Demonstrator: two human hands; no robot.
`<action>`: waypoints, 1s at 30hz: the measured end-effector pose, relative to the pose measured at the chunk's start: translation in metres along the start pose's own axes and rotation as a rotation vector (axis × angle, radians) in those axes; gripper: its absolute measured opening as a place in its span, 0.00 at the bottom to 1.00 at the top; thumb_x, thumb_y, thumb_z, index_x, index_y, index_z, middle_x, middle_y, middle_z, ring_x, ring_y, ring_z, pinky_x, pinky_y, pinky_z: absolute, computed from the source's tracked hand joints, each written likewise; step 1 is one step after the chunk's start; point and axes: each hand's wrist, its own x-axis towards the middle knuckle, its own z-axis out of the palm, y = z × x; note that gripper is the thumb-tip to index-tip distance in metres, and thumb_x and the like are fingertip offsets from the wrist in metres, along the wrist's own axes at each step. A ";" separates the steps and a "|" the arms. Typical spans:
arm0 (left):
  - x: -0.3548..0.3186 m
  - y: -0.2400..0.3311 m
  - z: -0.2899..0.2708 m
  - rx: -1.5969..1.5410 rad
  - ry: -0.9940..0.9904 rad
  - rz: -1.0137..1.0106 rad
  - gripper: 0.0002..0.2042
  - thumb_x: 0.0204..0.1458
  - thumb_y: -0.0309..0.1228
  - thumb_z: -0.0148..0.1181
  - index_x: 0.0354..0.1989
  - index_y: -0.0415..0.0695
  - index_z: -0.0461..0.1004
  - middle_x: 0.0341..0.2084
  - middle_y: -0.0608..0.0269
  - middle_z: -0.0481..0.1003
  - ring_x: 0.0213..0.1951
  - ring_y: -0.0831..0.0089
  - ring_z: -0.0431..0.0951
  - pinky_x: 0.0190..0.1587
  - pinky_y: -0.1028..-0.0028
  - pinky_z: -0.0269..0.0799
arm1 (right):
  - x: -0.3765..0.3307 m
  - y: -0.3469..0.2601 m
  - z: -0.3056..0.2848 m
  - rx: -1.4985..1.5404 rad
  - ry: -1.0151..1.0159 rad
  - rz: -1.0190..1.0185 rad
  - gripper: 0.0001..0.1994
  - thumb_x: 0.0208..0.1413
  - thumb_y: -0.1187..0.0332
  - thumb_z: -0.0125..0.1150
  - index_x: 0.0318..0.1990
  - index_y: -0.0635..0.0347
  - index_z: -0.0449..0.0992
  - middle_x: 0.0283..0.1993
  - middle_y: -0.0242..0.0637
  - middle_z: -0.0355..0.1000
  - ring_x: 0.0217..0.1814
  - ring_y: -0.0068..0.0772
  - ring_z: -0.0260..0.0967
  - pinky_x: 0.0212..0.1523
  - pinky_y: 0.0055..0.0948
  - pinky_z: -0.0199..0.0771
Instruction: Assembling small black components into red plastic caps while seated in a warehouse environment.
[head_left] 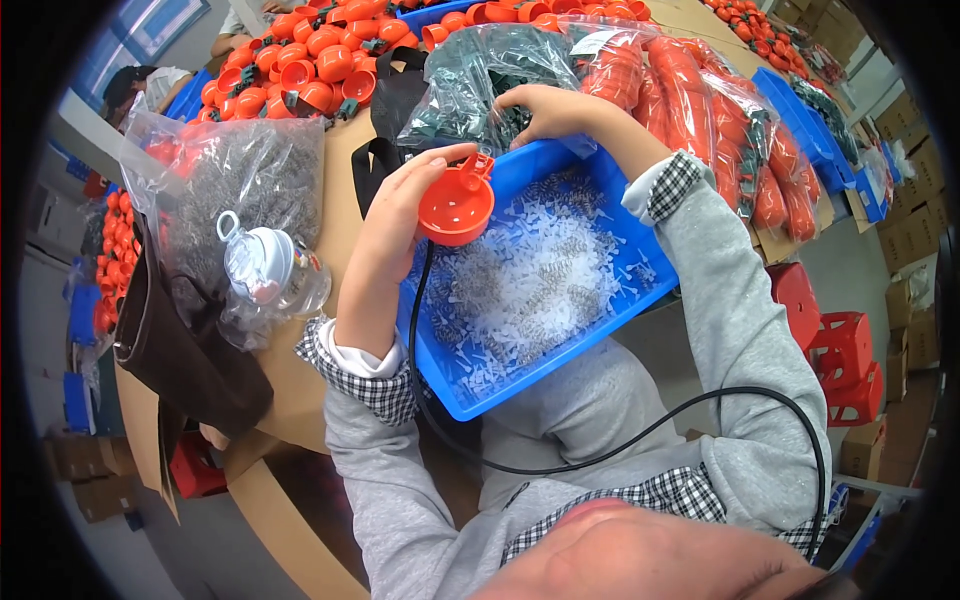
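An orange-red plastic cup (455, 208) with a small bracket at its upper rim is in my left hand (400, 205), its hollow side up. My fingers reach along its far edge, above the left side of the blue bin (460, 405). That bin holds a heap of small white plastic pins (530, 300) mixed with metal springs (570, 190). Beyond the bin's far edge, my right hand (555, 112) is at a clear bag of dark green parts (480, 70). Its index finger and thumb are apart; the other fingers are partly hidden.
Loose orange cups (330, 60) pile up at the far left. Bags of orange cups (690, 100) lie at the right. At the left are a bag of springs (260, 165), a white-lidded bottle (262, 265) and a brown bag (190, 350). A black cable (560, 470) crosses my lap.
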 end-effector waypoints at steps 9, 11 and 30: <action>0.000 0.000 0.001 -0.001 0.002 -0.009 0.19 0.56 0.34 0.43 0.52 0.35 0.66 0.44 0.53 0.73 0.43 0.71 0.75 0.45 0.74 0.71 | 0.008 -0.005 0.015 -0.140 0.308 0.127 0.14 0.42 0.66 0.63 0.36 0.61 0.71 0.38 0.47 0.72 0.44 0.50 0.68 0.43 0.39 0.67; -0.001 -0.001 0.000 -0.009 0.003 -0.012 0.19 0.56 0.34 0.43 0.52 0.35 0.66 0.44 0.53 0.73 0.43 0.71 0.75 0.45 0.74 0.71 | 0.009 -0.004 0.016 -0.113 0.350 0.109 0.11 0.42 0.67 0.63 0.33 0.61 0.71 0.35 0.46 0.72 0.41 0.48 0.69 0.41 0.39 0.67; -0.001 0.002 0.003 -0.015 0.001 -0.010 0.20 0.57 0.36 0.41 0.53 0.34 0.64 0.45 0.52 0.72 0.44 0.70 0.75 0.46 0.73 0.72 | -0.018 -0.035 -0.022 1.394 0.173 -0.132 0.15 0.60 0.63 0.48 0.50 0.61 0.67 0.47 0.41 0.68 0.50 0.36 0.70 0.48 0.26 0.71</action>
